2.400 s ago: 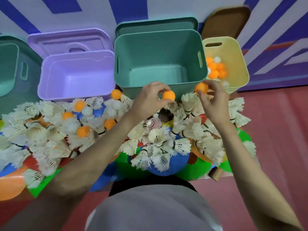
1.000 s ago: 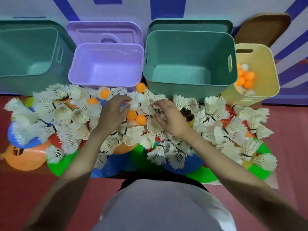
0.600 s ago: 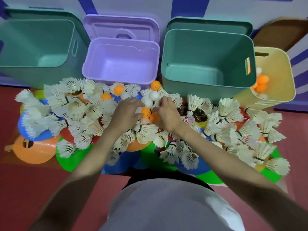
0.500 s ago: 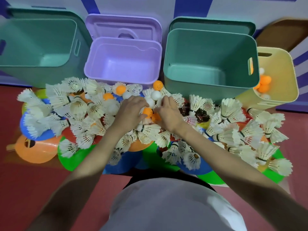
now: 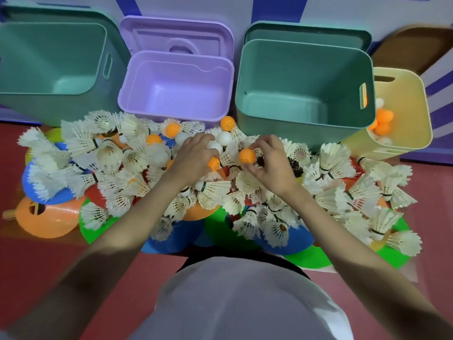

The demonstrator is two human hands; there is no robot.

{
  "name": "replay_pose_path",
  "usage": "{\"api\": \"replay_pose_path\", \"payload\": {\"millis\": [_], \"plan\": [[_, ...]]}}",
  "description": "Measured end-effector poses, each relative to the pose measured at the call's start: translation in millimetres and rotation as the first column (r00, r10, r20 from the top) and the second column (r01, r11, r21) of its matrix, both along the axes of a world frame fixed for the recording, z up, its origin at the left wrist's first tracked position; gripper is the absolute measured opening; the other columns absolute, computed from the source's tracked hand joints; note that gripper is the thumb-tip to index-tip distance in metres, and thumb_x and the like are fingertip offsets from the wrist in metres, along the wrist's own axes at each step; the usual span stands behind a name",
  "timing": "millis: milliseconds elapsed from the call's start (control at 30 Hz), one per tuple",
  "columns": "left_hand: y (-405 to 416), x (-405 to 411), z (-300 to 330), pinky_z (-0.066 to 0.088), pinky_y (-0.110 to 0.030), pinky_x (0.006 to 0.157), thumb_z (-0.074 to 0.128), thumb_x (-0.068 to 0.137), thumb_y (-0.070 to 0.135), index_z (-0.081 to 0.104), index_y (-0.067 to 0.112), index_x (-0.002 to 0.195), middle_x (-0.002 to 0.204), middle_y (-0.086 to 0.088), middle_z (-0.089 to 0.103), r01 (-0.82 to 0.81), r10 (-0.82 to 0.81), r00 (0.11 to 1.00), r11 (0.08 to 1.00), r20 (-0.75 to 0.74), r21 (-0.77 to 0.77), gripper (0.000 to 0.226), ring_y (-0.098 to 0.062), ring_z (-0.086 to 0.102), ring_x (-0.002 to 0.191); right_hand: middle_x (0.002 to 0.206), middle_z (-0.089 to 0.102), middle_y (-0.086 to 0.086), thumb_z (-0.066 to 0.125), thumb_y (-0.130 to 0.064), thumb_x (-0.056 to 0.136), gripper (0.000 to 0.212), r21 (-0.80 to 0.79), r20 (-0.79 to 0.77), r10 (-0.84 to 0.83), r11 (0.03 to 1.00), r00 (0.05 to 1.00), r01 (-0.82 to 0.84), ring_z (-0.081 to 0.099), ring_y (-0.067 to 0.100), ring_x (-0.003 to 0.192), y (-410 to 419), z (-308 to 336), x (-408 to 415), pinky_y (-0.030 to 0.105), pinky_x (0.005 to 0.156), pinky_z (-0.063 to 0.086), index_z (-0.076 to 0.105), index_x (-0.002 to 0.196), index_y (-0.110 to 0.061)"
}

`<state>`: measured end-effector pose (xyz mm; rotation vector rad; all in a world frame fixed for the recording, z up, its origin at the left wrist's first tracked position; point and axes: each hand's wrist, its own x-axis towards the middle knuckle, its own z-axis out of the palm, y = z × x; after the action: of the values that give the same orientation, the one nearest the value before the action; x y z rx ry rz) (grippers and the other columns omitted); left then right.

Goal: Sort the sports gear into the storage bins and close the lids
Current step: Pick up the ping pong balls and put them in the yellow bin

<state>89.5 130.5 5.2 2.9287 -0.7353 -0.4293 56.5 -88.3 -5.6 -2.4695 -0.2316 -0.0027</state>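
Four open bins [image 5: 304, 77] ahead, your left hand [image 5: 196, 155] and right hand [image 5: 272, 163] each pinch one orange ball [image 5: 247, 155].

Indoor sports or play room: red sport-type floor [image 5: 36, 261], blue-striped wall [image 5: 282, 8], feather shuttlecocks [image 5: 333, 160] heaped over coloured discs [image 5: 49, 217], open plastic storage bins [image 5: 176, 84] lined along the wall.
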Motion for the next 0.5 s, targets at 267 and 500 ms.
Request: {"api": "replay_pose_path", "payload": {"millis": [267, 500], "plan": [[-39, -7, 27, 0.038, -0.039, 0.099, 0.072, 0.083, 0.015, 0.065, 0.014, 0.119, 0.127, -0.005, 0.059, 0.058, -0.014, 0.991, 0.944, 0.136, -0.326, 0.037, -0.026, 0.051, 0.118, 0.113, 0.056, 0.008, 0.066, -0.019, 0.087, 0.033, 0.324, 0.125, -0.331, 0.905, 0.935, 0.277, 0.054, 0.019, 0.103, -63, 4, -16, 0.029, 0.086, 0.046, 0.054, 0.114, -0.005], [-149, 2, 32, 0.048, -0.041, 0.095, 0.068, 0.086, 0.014, 0.063, 0.014, 0.122, 0.121, -0.001, 0.063, 0.047, -0.081, 0.996, 0.821, -0.036, -0.57, 0.037, -0.019, 0.059, 0.11, 0.109, 0.06, 0.006, 0.063, -0.019, 0.09, 0.029, 0.319, 0.2, -0.537, 0.827, 0.82, 0.464, 0.057, 0.02, 0.098, -153, -1, -36, 0.041, 0.082, 0.049, 0.055, 0.115, -0.006]]}}
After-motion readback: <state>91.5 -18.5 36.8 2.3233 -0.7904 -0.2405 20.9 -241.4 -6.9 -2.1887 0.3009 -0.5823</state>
